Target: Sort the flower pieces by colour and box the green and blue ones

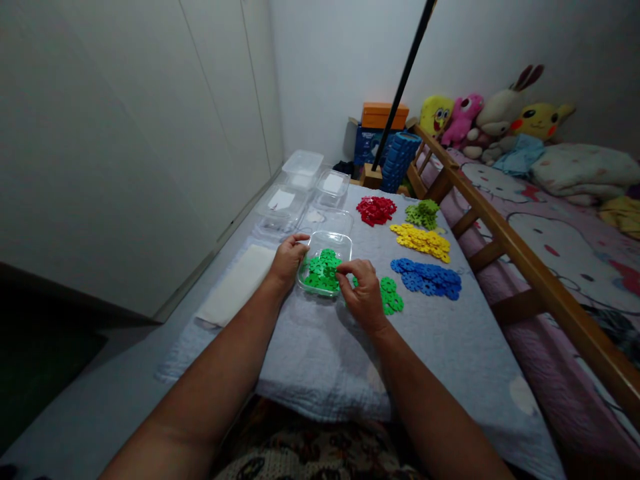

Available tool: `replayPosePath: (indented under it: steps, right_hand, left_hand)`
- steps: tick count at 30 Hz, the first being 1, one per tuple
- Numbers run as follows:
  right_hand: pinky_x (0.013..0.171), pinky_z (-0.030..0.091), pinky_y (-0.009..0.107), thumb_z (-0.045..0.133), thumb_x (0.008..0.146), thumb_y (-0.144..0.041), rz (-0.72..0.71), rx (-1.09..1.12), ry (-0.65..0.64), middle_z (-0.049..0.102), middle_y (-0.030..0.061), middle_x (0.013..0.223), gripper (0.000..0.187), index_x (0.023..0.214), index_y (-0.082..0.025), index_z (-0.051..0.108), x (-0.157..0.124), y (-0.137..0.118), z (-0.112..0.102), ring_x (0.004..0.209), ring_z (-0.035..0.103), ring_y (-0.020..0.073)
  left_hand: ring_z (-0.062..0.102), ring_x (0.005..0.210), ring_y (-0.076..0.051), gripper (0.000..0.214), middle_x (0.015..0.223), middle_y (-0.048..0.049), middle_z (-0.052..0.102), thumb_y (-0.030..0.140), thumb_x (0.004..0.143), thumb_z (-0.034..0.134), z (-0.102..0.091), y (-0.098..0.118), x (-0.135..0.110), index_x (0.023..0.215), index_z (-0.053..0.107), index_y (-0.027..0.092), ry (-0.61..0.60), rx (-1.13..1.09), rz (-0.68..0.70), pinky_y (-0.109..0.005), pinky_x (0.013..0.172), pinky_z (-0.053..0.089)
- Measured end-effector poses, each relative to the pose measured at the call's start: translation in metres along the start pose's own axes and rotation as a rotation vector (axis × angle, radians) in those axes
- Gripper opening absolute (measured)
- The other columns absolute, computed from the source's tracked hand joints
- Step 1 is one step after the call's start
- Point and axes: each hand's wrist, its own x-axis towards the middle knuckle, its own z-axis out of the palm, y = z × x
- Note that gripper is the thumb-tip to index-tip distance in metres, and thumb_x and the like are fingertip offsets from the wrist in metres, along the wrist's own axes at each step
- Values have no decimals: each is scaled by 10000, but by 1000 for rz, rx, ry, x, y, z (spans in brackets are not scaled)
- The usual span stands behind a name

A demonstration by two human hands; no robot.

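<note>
A clear plastic container (345, 243) on the cloth-covered table holds a heap of green snowflake discs (323, 267). My left hand (290, 257) grips its left rim, thumb and fingers closed on the edge. Over the right side of the box, my right hand (363, 290) is closed in a pinch, with what looks like a green disc at the fingertips. More loose green discs (390, 297) lie on the cloth just right of that hand, partly hidden by it.
Piles of red (376, 210), yellow (421, 242), blue (427, 279) and light-green discs (423, 214) lie to the right. Several clear containers (333, 185) stand at the back left, some with white paper. A folded white cloth (237, 283) lies left. A wooden bed rail (500, 227) borders the table's right.
</note>
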Motion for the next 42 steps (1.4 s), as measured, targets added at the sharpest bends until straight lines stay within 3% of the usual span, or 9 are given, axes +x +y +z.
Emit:
replayPosePath:
  steps: [16, 25, 32, 37, 42]
  right_hand:
    - [953, 393, 407, 632, 932, -153, -6, -106, 5, 758, 19, 943, 134, 929, -256, 718, -3, 3, 0, 996, 600, 239]
    - [967, 399, 426, 563, 929, -210, 97, -179, 137, 719, 59, 978, 152, 930, -235, 712, 4, 33, -30, 1017, 587, 262]
    - [977, 376, 494, 688, 836, -284, 220, -423, -26, 685, 112, 1133, 194, 1009, -236, 761, -4, 67, -37, 1088, 516, 326]
    - [1008, 359, 545, 769, 789, -313, 184, -532, -162, 656, 123, 1168, 156, 923, -238, 738, -12, 70, -26, 1120, 497, 346]
    - [961, 378, 497, 780, 761, -242, 243, -530, -173, 662, 102, 1078, 160, 913, -237, 731, -11, 68, -25, 1075, 508, 323]
  left_hand:
    - [326, 478, -93, 400, 513, 96, 418, 263, 592, 693, 1, 4, -2, 977, 662, 160, 3, 16, -2, -227, 473, 216]
    - [332, 473, -91, 392, 520, 95, 423, 253, 594, 691, 2, 2, -1, 974, 665, 162, 12, 12, -3, -226, 466, 215]
    - [333, 467, -91, 389, 513, 98, 425, 249, 583, 687, 2, 2, -2, 963, 660, 168, 11, 11, -10, -224, 461, 211]
    - [327, 470, -92, 406, 510, 99, 432, 252, 575, 675, 2, 3, -2, 971, 652, 167, 1, 5, -9, -228, 464, 218]
    - [324, 471, -91, 402, 517, 98, 425, 247, 575, 679, 2, 3, -3, 968, 659, 165, 15, 12, -10, -230, 469, 208]
